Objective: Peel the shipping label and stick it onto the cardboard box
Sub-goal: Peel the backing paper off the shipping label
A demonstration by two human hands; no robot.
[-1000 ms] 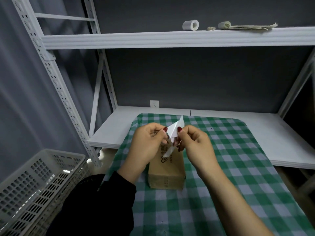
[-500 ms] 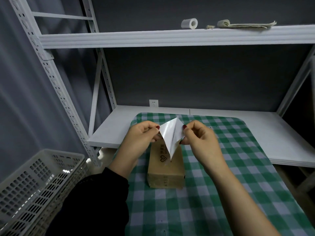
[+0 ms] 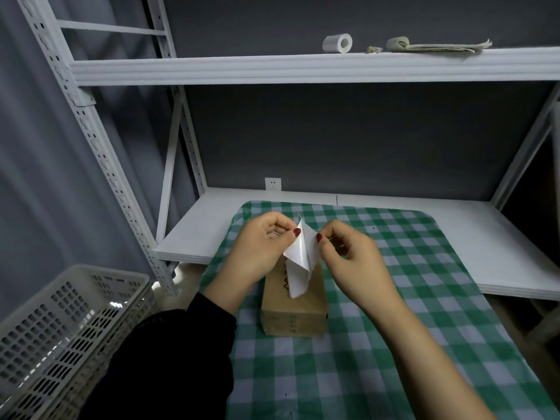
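A long brown cardboard box (image 3: 293,313) lies on the green checked cloth (image 3: 394,328), its short end facing me. Just above its far half I hold a white shipping label (image 3: 298,262) that is split into two layers at the top. My left hand (image 3: 257,250) pinches the left layer between thumb and forefinger. My right hand (image 3: 351,256) pinches the right layer. The sheet hangs down and curls, and its lower tip overlaps the box top. The box's far end is hidden behind my hands.
A white perforated plastic basket (image 3: 60,328) stands at the lower left beside the shelf post (image 3: 100,153). The white lower shelf (image 3: 500,250) runs under the cloth. On the upper shelf lie a tape roll (image 3: 337,43) and a flat folded stack (image 3: 439,46).
The two layers of the label have spread further apart and the sheet now hangs lower and curls over the box. Both hands stay pinched on it.
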